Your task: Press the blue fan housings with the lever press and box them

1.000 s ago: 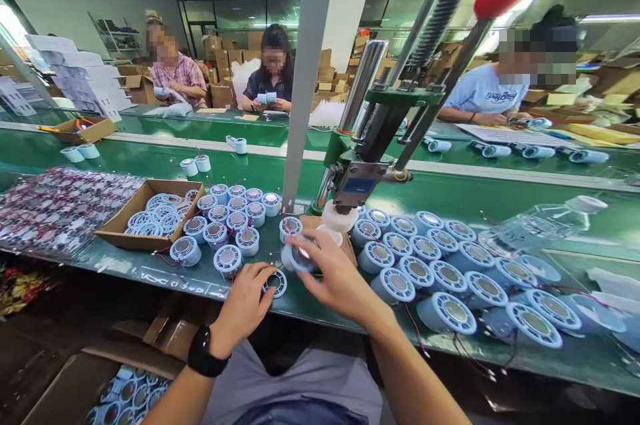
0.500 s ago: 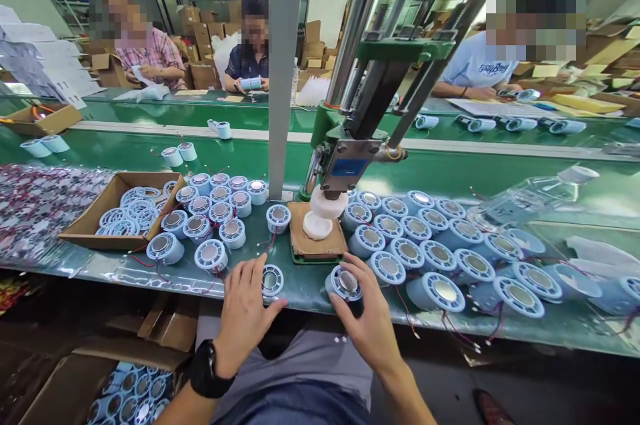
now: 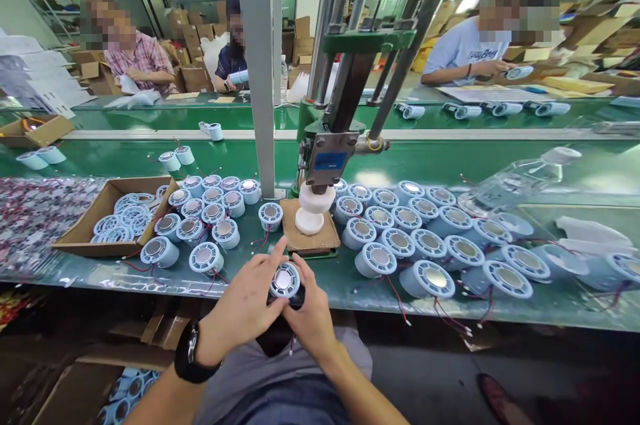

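one ringed housing is held by the fingers of left hand and right hand, with assembled-looking housings at two o'clock and loose rings left at ten o'clock.

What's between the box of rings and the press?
A cluster of blue cylinders, then a grey post and one lone cylinder beside the press, all in the head view.

Held unit: smooth plast., shiny metal disc. Box: matt cardbd.

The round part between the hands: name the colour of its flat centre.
The flat centre is silvery grey, shown in the head view.
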The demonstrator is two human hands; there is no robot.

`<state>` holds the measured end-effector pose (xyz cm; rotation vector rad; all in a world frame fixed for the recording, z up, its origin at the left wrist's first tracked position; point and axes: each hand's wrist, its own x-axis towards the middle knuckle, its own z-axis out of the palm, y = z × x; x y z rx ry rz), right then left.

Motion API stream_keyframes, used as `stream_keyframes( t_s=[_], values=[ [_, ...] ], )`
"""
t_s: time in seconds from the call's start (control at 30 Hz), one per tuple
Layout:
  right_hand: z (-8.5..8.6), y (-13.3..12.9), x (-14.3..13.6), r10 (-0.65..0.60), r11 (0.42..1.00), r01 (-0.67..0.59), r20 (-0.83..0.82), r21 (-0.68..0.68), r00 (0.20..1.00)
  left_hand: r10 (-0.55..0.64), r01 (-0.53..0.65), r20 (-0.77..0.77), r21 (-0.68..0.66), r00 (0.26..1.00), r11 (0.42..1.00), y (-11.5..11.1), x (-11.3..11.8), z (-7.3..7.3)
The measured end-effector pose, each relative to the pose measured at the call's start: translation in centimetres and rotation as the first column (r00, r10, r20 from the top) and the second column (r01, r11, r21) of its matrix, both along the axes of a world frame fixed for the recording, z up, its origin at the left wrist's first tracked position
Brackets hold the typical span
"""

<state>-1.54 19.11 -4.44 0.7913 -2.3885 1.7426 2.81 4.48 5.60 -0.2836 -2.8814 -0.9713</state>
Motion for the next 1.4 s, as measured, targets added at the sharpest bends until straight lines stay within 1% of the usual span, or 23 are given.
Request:
stream_keyframes(
  t_s=[0.13, 0.27, 0.37, 0.5, 0.57, 0.67, 0.73, 0.77, 0.8, 0.83, 0.87, 0.9, 0.93, 0.97, 1.0, 1.07, 1.1, 1.13, 1.17, 1.2, 1.23, 1.3, 1.4],
  values=[
    [0.0, 0.0, 0.0, -0.009, 1.0, 0.009, -0.015, -0.013, 1.0, -0.013, 0.011, 0.065, 0.033, 0.998, 0.999, -0.1, -0.3, 0.1],
    [0.1, 0.0, 0.0, -0.016, 1.0, 0.014, -0.071, -0.024, 0.997, 0.083, -0.095, 0.102, 0.112, 0.991, 0.989, 0.1, 0.3, -0.3],
    [0.2, -0.1, 0.1, -0.019, 1.0, 0.018, -0.095, -0.01, 0.995, 0.132, -0.143, 0.073, 0.173, 0.989, 0.975, 0.2, 0.7, -0.8],
    [0.4, -0.2, 0.3, -0.031, 0.999, 0.032, -0.113, 0.013, 0.993, 0.154, -0.157, 0.032, 0.218, 0.988, 0.963, 0.5, 0.8, -1.6],
    [0.5, -0.2, 0.4, -0.022, 0.998, 0.031, -0.16, 0.051, 0.987, 0.18, -0.18, 0.021, 0.235, 0.983, 0.955, 0.9, 1.0, -2.4],
    [0.8, 0.1, 0.6, 0.044, 0.987, -0.003, -0.252, 0.163, 0.967, 0.244, -0.234, -0.007, 0.249, 0.97, 0.94, 1.9, 1.5, -4.3],
    [1.5, 0.9, 0.2, 0.109, 0.964, -0.033, -0.276, 0.264, 0.955, 0.295, -0.28, -0.027, 0.247, 0.955, 0.928, 2.7, 1.7, -5.6],
    [2.3, 1.5, -0.2, 0.161, 0.942, -0.065, -0.275, 0.329, 0.948, 0.322, -0.304, -0.03, 0.25, 0.946, 0.919, 2.9, 1.7, -6.0],
    [3.6, 2.3, -0.8, 0.221, 0.913, -0.102, -0.268, 0.395, 0.938, 0.345, -0.327, -0.025, 0.26, 0.938, 0.909, 3.1, 1.6, -6.2],
    [5.4, 3.2, -1.6, 0.27, 0.883, -0.127, -0.267, 0.452, 0.925, 0.362, -0.346, -0.008, 0.275, 0.932, 0.897, 3.0, 1.4, -6.0],
    [7.8, 4.1, -2.7, 0.296, 0.864, -0.124, -0.292, 0.488, 0.909, 0.372, -0.36, 0.013, 0.29, 0.928, 0.887, 2.9, 1.0, -5.6],
    [10.7, 5.0, -4.0, 0.293, 0.862, -0.089, -0.349, 0.498, 0.89, 0.377, -0.369, 0.034, 0.306, 0.925, 0.878, 2.5, 0.4, -4.8],
    [14.2, 5.7, -5.5, 0.246, 0.878, -0.01, -0.433, 0.479, 0.867, 0.377, -0.372, 0.05, 0.323, 0.925, 0.87, 2.1, -0.3, -3.9],
    [18.1, 6.3, -7.1, 0.153, 0.909, 0.101, -0.55, 0.404, 0.821, 0.375, -0.37, 0.056, 0.344, 0.925, 0.863, 1.6, -1.3, -2.9],
    [22.1, 6.6, -8.9, 0.065, 0.923, 0.197, -0.635, 0.332, 0.77, 0.375, -0.367, 0.051, 0.369, 0.926, 0.854, 1.2, -2.4, -1.8],
    [29.7, 6.5, -12.5, -0.167, 0.904, 0.405, -0.757, 0.138, 0.632, 0.368, -0.344, 0.026, 0.421, 0.93, 0.839, 0.4, -5.1, 0.0],
    [32.9, 6.1, -14.1, -0.249, 0.892, 0.449, -0.773, 0.052, 0.584, 0.357, -0.326, 0.016, 0.447, 0.934, 0.833, 0.2, -6.5, 0.6],
    [35.4, 5.5, -15.7, -0.302, 0.894, 0.449, -0.752, -0.009, 0.586, 0.344, -0.308, 0.012, 0.475, 0.939, 0.824, 0.1, -7.9, 1.0],
    [37.2, 4.8, -17.1, -0.318, 0.906, 0.422, -0.715, -0.036, 0.623, 0.327, -0.288, 0.015, 0.51, 0.945, 0.81, 0.2, -9.2, 1.1],
    [38.2, 4.1, -18.2, -0.31, 0.924, 0.381, -0.673, -0.047, 0.671, 0.303, -0.265, 0.023, 0.551, 0.953, 0.791, 0.4, -10.4, 1.2],
    [38.7, 3.4, -19.3, -0.296, 0.939, 0.34, -0.636, -0.055, 0.713, 0.276, -0.239, 0.03, 0.593, 0.961, 0.769, 0.7, -11.5, 1.1],
    [38.5, 2.2, -20.8, -0.268, 0.956, 0.283, -0.601, -0.073, 0.753, 0.215, -0.187, 0.039, 0.661, 0.976, 0.726, 1.5, -13.1, 0.7],
    [38.0, 1.4, -22.1, -0.277, 0.958, 0.269, -0.581, -0.103, 0.765, 0.12, -0.122, 0.053, 0.706, 0.991, 0.698, 2.4, -14.2, 0.3]
  ],
)
